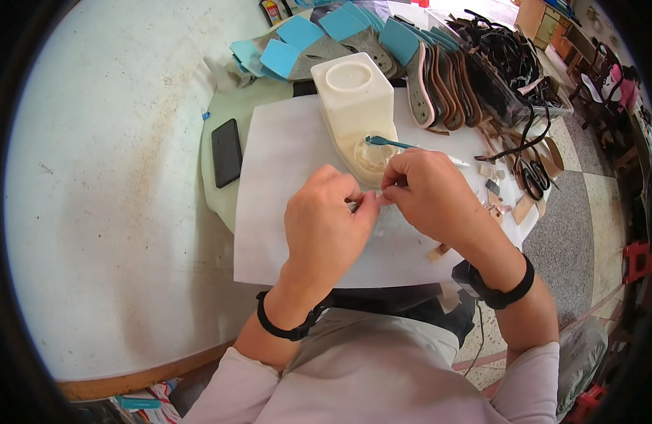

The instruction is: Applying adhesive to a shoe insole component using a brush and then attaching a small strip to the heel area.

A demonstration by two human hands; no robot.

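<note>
A black phone (226,152) lay left of the white sheet (283,212) on the counter (92,212). Over the sheet, the left hand (324,222) and right hand (428,194) both pinched a small pale strip (377,201). Beyond the sheet stood a cream plastic jug (354,92), a teal-handled brush (389,143) across its spout.

Small piece (365,203) mostly hidden betw fingertips (374,200), scissors (532,177) blurred

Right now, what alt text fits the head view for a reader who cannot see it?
Left hand and right hand pinch a small pale strip together over a white paper sheet. Beyond them stand a cream plastic jug, a teal-handled brush and stacked shoe soles; a black phone lies left.
</note>
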